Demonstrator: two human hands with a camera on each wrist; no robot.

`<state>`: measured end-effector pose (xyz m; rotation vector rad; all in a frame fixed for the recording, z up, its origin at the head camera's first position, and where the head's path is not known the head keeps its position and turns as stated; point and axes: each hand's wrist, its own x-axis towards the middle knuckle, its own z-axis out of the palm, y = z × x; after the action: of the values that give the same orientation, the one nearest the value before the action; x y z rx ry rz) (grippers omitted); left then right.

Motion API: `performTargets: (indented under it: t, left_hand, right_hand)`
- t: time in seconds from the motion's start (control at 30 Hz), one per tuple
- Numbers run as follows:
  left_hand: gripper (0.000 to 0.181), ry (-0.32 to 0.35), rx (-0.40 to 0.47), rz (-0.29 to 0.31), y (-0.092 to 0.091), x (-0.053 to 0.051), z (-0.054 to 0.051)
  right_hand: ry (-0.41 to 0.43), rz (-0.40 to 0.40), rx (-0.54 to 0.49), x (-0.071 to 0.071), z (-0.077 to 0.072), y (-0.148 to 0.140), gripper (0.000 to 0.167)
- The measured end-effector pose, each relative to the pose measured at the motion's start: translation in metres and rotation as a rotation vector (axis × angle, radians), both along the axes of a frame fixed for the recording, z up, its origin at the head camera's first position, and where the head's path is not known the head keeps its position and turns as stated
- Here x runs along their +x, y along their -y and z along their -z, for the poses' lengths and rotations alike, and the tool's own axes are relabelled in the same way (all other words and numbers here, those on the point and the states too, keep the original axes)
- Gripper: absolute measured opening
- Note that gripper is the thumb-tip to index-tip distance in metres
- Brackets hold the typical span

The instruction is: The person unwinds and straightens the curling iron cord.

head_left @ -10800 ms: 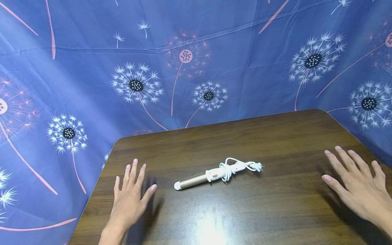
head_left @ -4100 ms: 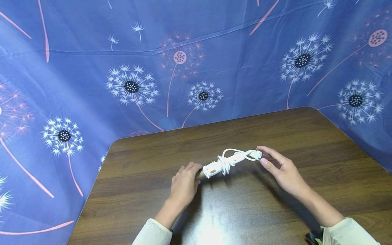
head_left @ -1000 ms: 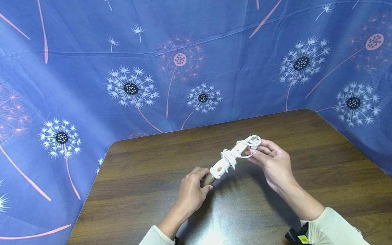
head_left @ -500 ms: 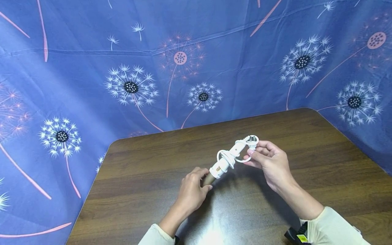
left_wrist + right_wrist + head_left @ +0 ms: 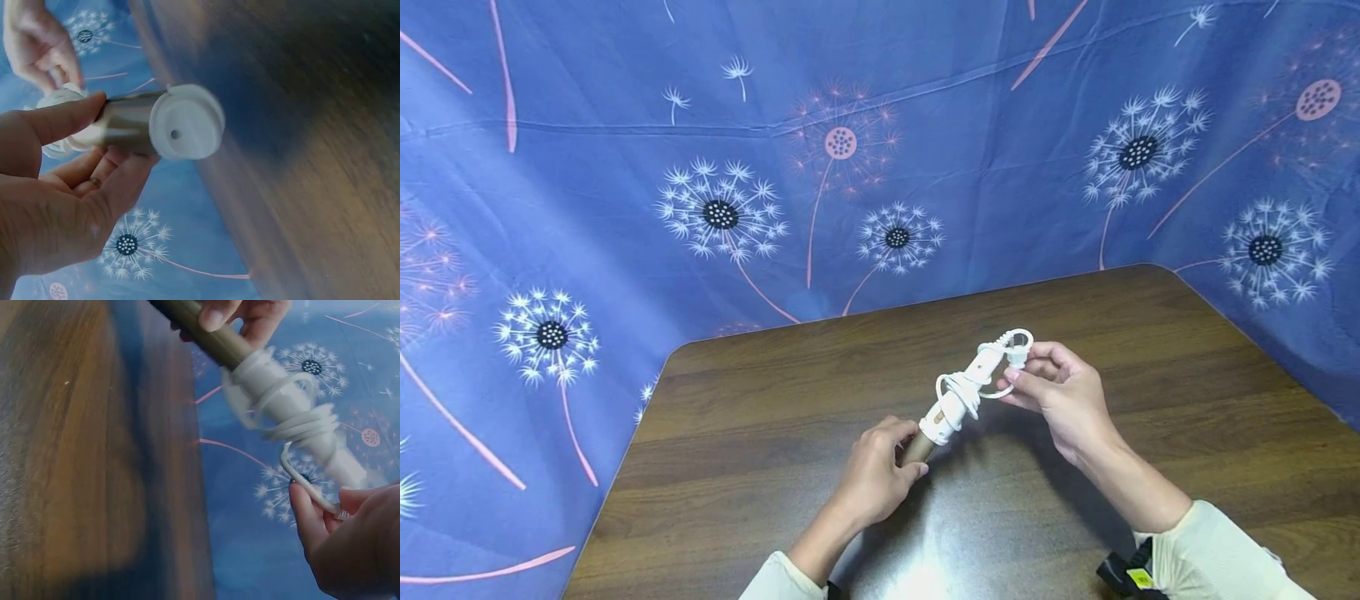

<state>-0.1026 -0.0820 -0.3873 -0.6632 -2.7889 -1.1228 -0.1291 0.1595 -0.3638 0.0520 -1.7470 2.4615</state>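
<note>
A curling iron with a white handle (image 5: pixel 953 408) and gold barrel (image 5: pixel 919 448) is held tilted above the table. My left hand (image 5: pixel 874 471) grips the barrel between thumb and fingers; in the left wrist view the barrel's white end cap (image 5: pixel 187 124) points at the camera. White cord (image 5: pixel 306 425) is wound several times round the handle. Near the handle's far end, my right hand (image 5: pixel 1067 400) pinches the white plug (image 5: pixel 1017 355) and the cord beside it. In the right wrist view the fingers hide most of the plug.
The brown wooden table (image 5: pixel 760 417) lies under both hands. Behind it hangs a blue cloth (image 5: pixel 820 208) printed with dandelions. A black wrist device (image 5: pixel 1127 575) sits at the right sleeve (image 5: pixel 1217 554).
Earlier the curling iron lay on the table with both hands apart from it. The left hand then took the barrel, the right hand the plug. Over the last second, the iron has shifted slightly.
</note>
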Motion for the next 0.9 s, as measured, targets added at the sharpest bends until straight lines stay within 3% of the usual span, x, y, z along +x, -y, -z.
performTargets:
  t: [0.13,0.4,0.73,0.9]
  left_hand:
    - [0.035,0.034,0.057,0.034,-0.003,0.0,-0.007]
    - [0.032,-0.029,0.073,-0.013,0.0,-0.003,-0.011]
    - [0.036,-0.059,-0.046,-0.006,0.008,0.002,-0.008]
    - [0.039,-0.107,-0.127,-0.026,0.011,0.004,-0.007]
  right_hand:
    - [0.02,0.004,0.036,0.001,0.006,-0.001,0.022]
    - [-0.022,-0.053,-0.141,0.0,0.011,-0.007,0.021]
    - [0.045,-0.159,-0.332,-0.008,0.009,-0.023,0.024]
    - [0.014,-0.204,-0.38,-0.014,0.001,-0.031,0.018]
